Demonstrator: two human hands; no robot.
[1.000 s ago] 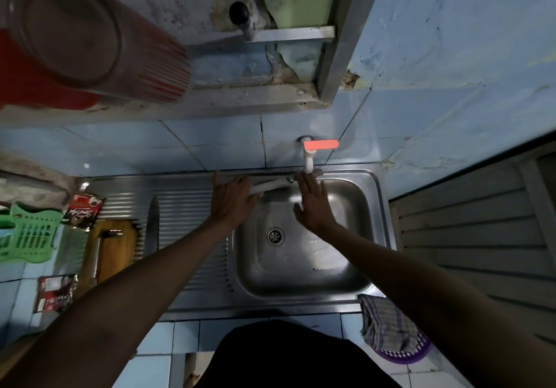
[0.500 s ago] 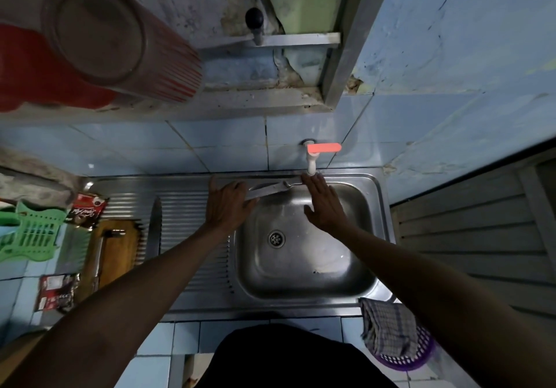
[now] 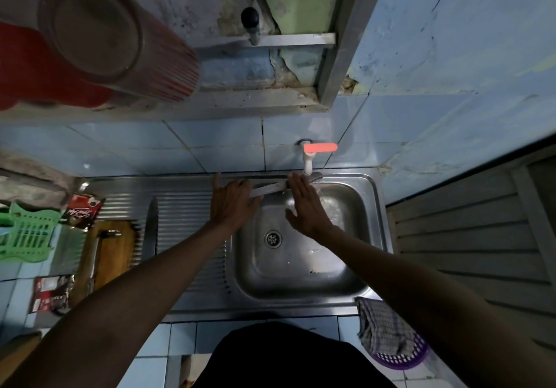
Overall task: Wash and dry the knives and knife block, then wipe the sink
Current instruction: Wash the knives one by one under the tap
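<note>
Holding a knife by its handle, the left hand has its fingers curled round the grip at the back left corner of the sink, with the blade reaching out to the right under the tap. The right hand lies flat against the blade, fingers straight and close together, their tips at the blade just below the spout. Water shows as a glint on the basin wall to the right of that hand. The tap is white with an orange-red lever turned to the right, set in the blue tiled wall. The drain sits near the middle of the basin, in front of both hands.

On the ribbed drainboard to the left, a second knife lies with its blade pointing toward the wall. Just beside it, a wooden knife block lies flat at the left end, a metal-handled piece resting on it. A green plastic rack stands further left on the worktop, with a red sachet behind the block. A checked cloth hangs over a purple basket at the sink's front right corner.
</note>
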